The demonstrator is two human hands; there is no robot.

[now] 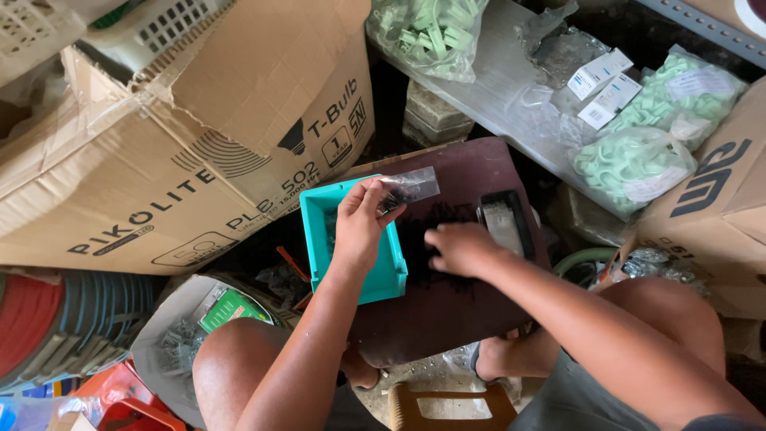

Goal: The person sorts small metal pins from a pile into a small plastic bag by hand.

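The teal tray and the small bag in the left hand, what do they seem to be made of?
The teal tray looks like moulded plastic: even colour, smooth matte walls. The small bag in the left hand seems to be thin clear plastic film, glossy and see-through.

Carton, upper left: large brown cardboard box (199, 152), tilted, flap torn open, black print on side.
Carton, right edge: brown cardboard box (714, 191), big black lettering, partly cut off by frame.
Small bag: clear plastic pouch (408, 188), held up in left hand (359, 223) above teal tray.
Bags, top ctr: clear bag of pale green parts (427, 32).
Bags, upper right: two clear bags of pale green clips (638, 160), white label on each.
Small boxes: two white cartons w/ blue print (604, 88), side by side on grey shelf.
Green pack: green-white packet (227, 307) lower left, inside a sack.
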